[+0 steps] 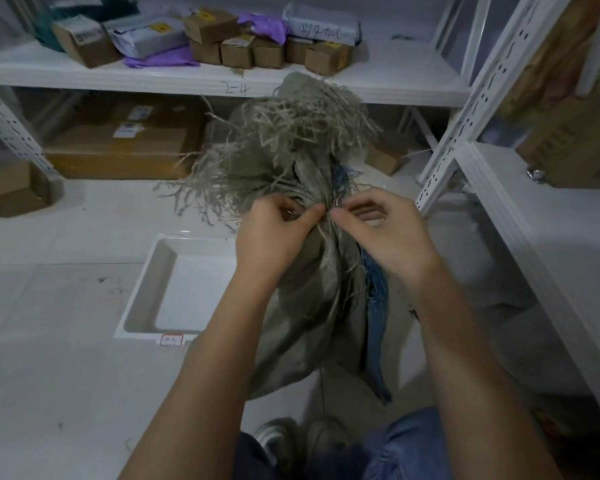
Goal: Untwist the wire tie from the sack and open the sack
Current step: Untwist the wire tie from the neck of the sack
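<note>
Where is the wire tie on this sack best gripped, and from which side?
At the cinched neck of the sack, where both hands pinch now. Come from the near side, below the frayed top; the wire tie itself is barely visible.

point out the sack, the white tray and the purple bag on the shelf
sack (305, 306): head view, on the grey-green body below the tied neck
white tray (146, 282): head view, on its left wall
purple bag (167, 58): head view, on its flat front part

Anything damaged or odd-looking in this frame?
Yes. The sack is badly frayed: above the gathered neck, where the left hand and right hand pinch it, its mouth has unravelled into loose strands, with torn blue fibres along its right side.
</note>
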